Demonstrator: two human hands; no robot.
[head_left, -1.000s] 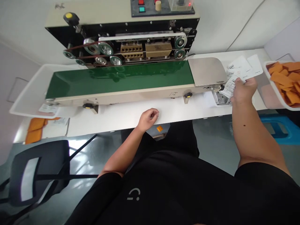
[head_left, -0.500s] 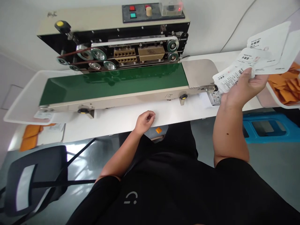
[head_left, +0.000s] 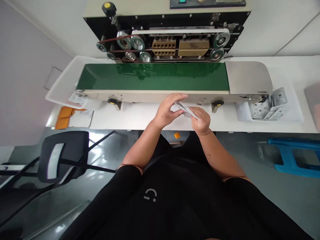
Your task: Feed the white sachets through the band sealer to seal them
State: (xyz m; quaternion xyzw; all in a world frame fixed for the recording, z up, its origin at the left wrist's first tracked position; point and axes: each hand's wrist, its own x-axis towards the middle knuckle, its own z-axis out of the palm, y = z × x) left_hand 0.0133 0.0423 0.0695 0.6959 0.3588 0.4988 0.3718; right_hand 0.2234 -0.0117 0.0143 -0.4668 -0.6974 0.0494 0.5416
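Several white printed packets [head_left: 188, 110] are between my hands, in front of the green conveyor belt [head_left: 155, 78]. My right hand [head_left: 201, 120] pinches them at their right end. On their left side, my left hand [head_left: 167, 111] is curved around them with thumb and fingers apart; the packets' left end lies between them. Behind the belt stands the sealing machine [head_left: 175, 45] with its wheels and brass blocks. The packets are tilted and seen nearly edge-on, so their print cannot be read.
A white bin [head_left: 295, 115] with printed packets is at the right, another white bin [head_left: 58, 85] at the left. Orange packets [head_left: 62, 122] lie by the left bin. A black chair [head_left: 72, 146] and blue stool [head_left: 287, 156] stand below. An orange piece [head_left: 177, 135] is on the floor.
My right hand has come from the far right to the middle with white packets. My left hand has risen and opened around them. The view has shifted, showing more of the right bin.
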